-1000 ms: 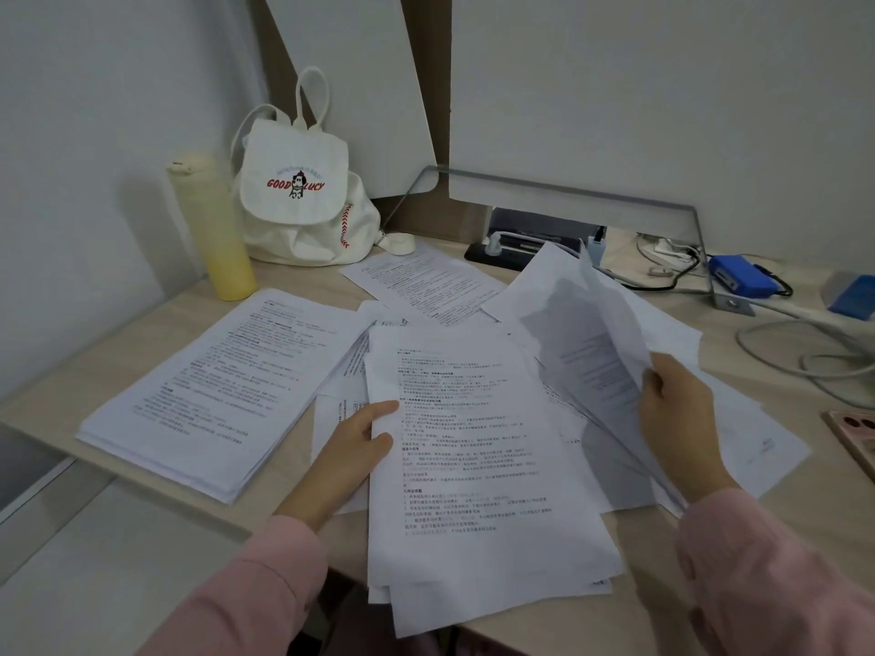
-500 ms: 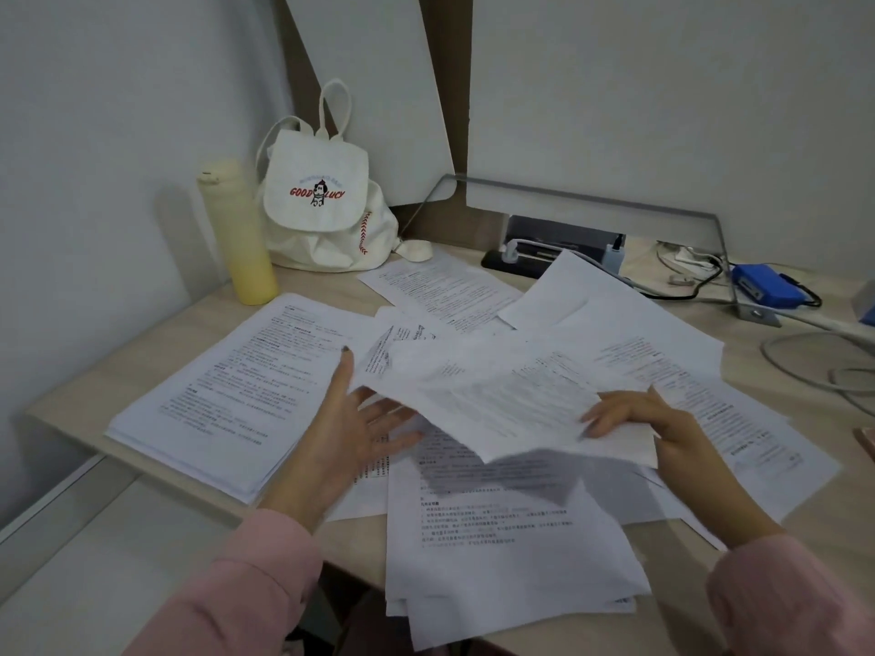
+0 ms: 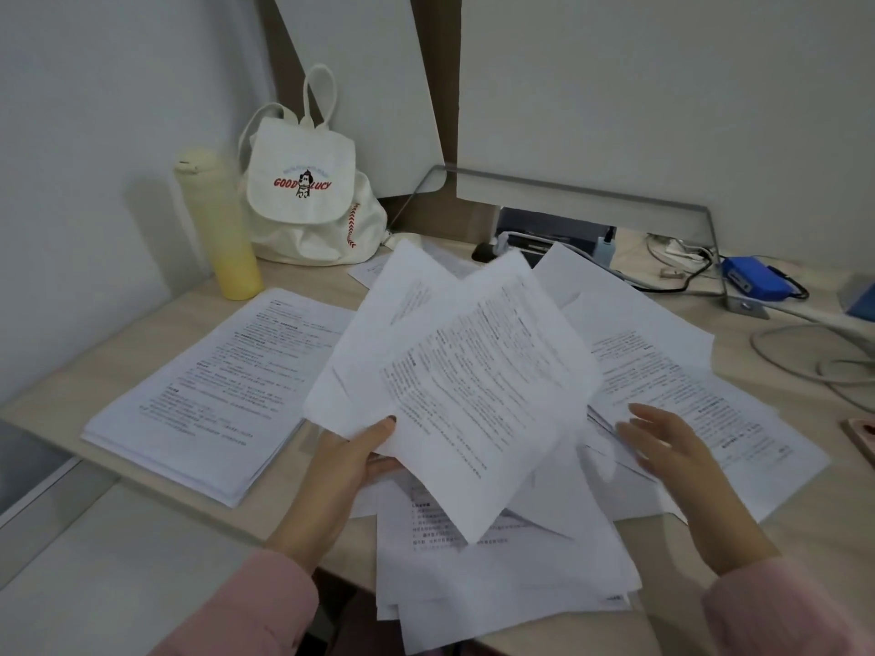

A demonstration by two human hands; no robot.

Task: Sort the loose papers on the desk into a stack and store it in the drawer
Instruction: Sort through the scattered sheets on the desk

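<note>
My left hand grips a few printed sheets by their lower left corner and holds them raised and fanned above the desk. A neat stack of papers lies on the left part of the desk. More loose sheets lie under the raised ones and hang over the front edge. Others spread out to the right. My right hand hovers over those right-hand sheets with fingers spread and relaxed, holding nothing. No drawer is in view.
A yellow bottle and a white cloth backpack stand at the back left by the wall. A blue device, cables and a metal lamp frame sit at the back right. A phone corner shows at the right edge.
My left hand has taken hold of the sheets and lifted them off the desk. My right hand has let go of them and moved right, fingers open.
</note>
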